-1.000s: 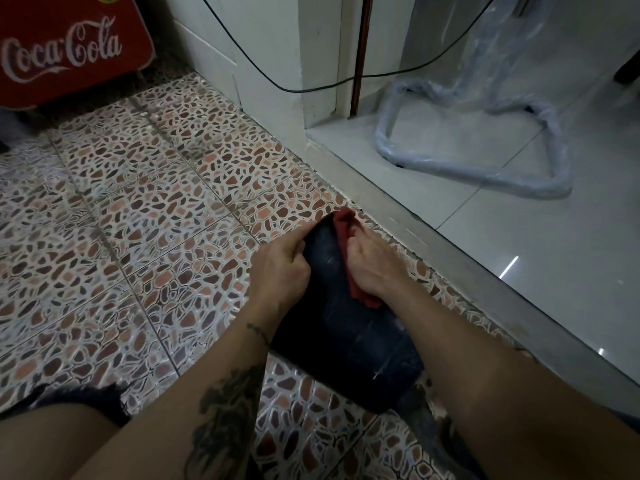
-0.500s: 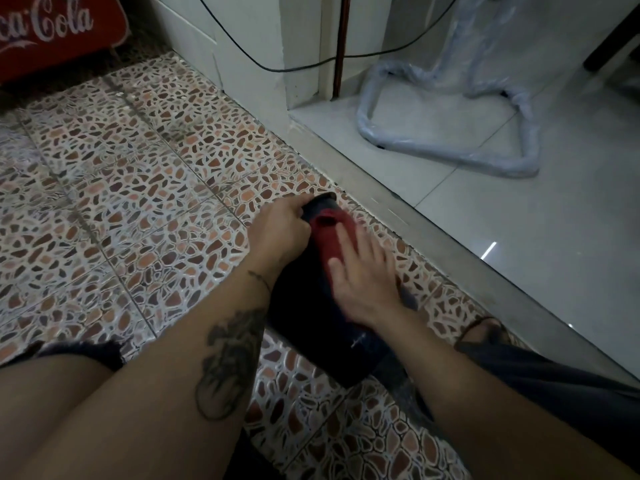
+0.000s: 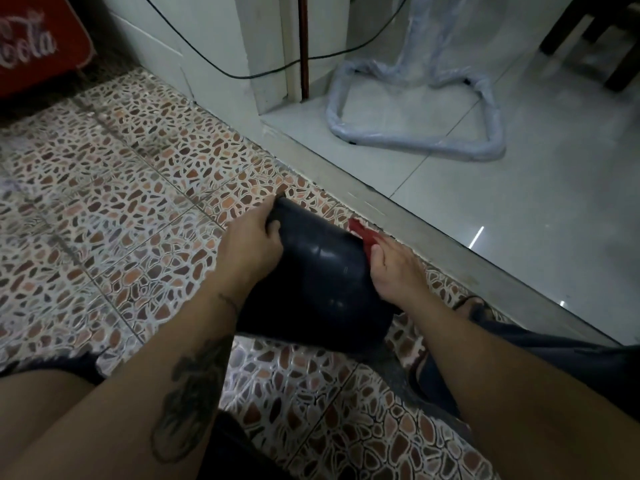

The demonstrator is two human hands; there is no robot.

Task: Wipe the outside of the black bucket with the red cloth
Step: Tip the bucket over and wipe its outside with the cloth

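Note:
The black bucket (image 3: 322, 271) lies on its side on the pebble-pattern floor, its rim pointing away from me. My left hand (image 3: 251, 245) grips the far rim with fingers curled over the edge. My right hand (image 3: 398, 271) presses the red cloth (image 3: 363, 233) against the bucket's right side; only a strip of cloth shows past my fingers.
A grey door sill (image 3: 398, 220) runs diagonally just right of the bucket. Beyond it lie pale tiles with a plastic-wrapped metal frame (image 3: 415, 147). A red Coca-Cola cooler (image 3: 38, 46) stands at the far left. A black cable (image 3: 277, 69) hangs along the wall. My knees fill the bottom.
My right hand slid the red cloth from the top of the bucket down onto its right side. The left hand kept hold of the rim.

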